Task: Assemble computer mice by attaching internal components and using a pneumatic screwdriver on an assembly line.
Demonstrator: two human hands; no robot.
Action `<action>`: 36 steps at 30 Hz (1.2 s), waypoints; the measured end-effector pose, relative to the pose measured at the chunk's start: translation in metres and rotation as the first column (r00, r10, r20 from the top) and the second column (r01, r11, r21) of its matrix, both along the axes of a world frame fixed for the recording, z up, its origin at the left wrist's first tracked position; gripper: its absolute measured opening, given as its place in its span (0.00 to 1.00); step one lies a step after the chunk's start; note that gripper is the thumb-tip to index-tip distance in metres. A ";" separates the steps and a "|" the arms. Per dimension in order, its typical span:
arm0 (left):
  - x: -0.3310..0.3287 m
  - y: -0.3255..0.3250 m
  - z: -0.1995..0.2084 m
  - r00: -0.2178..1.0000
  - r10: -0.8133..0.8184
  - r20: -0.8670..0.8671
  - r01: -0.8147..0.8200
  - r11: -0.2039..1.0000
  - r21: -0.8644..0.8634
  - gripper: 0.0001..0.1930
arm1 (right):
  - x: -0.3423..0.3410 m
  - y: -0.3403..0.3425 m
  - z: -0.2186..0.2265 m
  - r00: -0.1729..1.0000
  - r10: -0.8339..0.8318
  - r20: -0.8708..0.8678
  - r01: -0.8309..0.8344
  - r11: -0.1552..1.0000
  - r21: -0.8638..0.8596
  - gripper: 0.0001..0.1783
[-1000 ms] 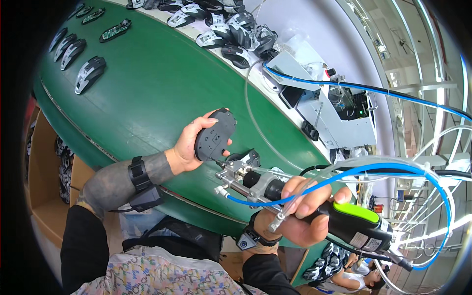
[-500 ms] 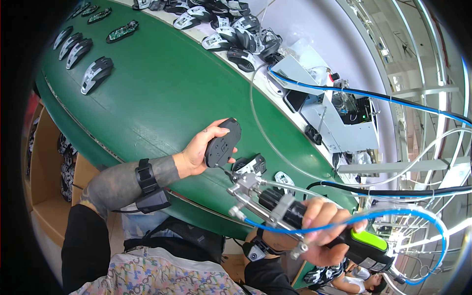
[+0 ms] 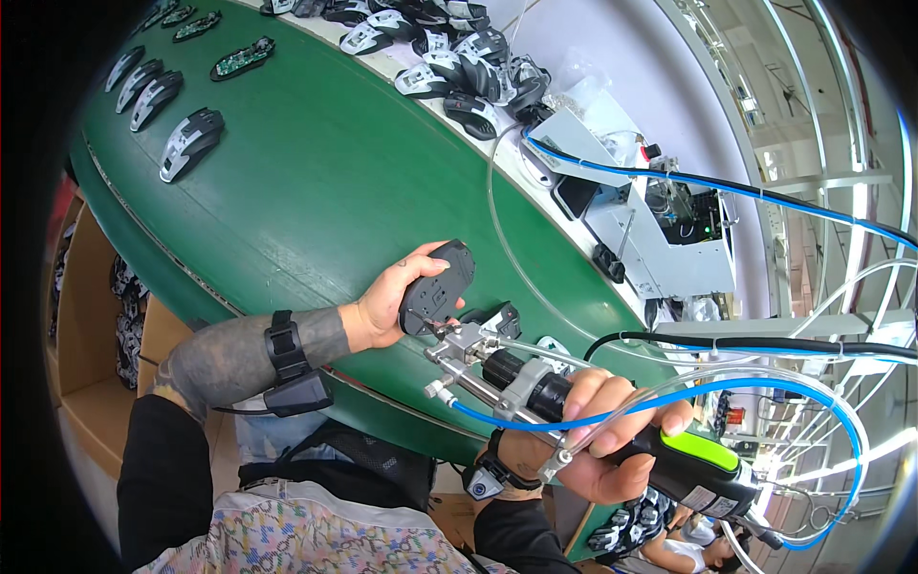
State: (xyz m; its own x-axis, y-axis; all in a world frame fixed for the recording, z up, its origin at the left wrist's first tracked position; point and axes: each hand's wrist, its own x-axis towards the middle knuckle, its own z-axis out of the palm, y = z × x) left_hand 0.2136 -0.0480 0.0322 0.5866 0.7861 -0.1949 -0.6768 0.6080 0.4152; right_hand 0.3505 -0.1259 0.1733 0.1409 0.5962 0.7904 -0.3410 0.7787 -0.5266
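Observation:
My left hand [image 3: 381, 298] is closed around a black computer mouse [image 3: 440, 285], its underside facing up and tilted toward me. In my right hand [image 3: 612, 435] is an electric screwdriver [image 3: 547, 394] with a black body, a green strip and a metal head. The screwdriver's tip is at the near end of the mouse; whether it touches a screw is too small to tell. A blue air hose [image 3: 612, 413] loops back from the tool. Partly hidden behind the tip, another grey and black mouse [image 3: 502, 320] lies on the green surface.
Several mice, including one [image 3: 191, 143], lie at the left of the green work surface [image 3: 316, 172], near green circuit boards [image 3: 242, 58]. A pile of mice [image 3: 459, 72] fills the white far ledge. A grey machine [image 3: 660, 234] stands far right. Cardboard boxes [image 3: 91, 354] are lower left.
My right hand has moved left with the screwdriver, bringing its tip to the mouse. The mouse in my left hand has shifted slightly down and right.

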 end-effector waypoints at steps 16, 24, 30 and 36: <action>-0.061 0.033 0.034 0.357 0.759 -0.544 0.384 0.412 0.826 0.26 | 0.009 -0.001 0.009 0.992 -0.076 -0.104 0.070 0.996 -0.061 0.19; -0.266 0.052 -0.004 -0.481 0.872 -0.093 0.575 0.394 0.717 0.25 | 0.011 -0.004 0.014 0.966 -0.150 -0.212 0.123 0.983 -0.137 0.21; -0.302 0.084 -0.012 -0.417 0.852 -0.317 0.526 0.511 0.680 0.33 | 0.014 0.001 0.020 0.975 -0.128 -0.184 0.101 0.984 -0.149 0.22; -0.316 0.186 0.004 -0.427 0.878 -0.219 0.542 0.442 0.715 0.32 | 0.008 0.002 0.015 0.974 -0.157 -0.162 0.131 0.978 -0.161 0.21</action>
State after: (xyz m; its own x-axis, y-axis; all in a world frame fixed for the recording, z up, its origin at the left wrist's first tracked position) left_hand -0.1025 0.1382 0.0366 0.0348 0.8256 0.5632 0.9189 -0.2480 0.3068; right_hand 0.3584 -0.1238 0.1886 0.3605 0.6683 0.6507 -0.3266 0.7439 -0.5831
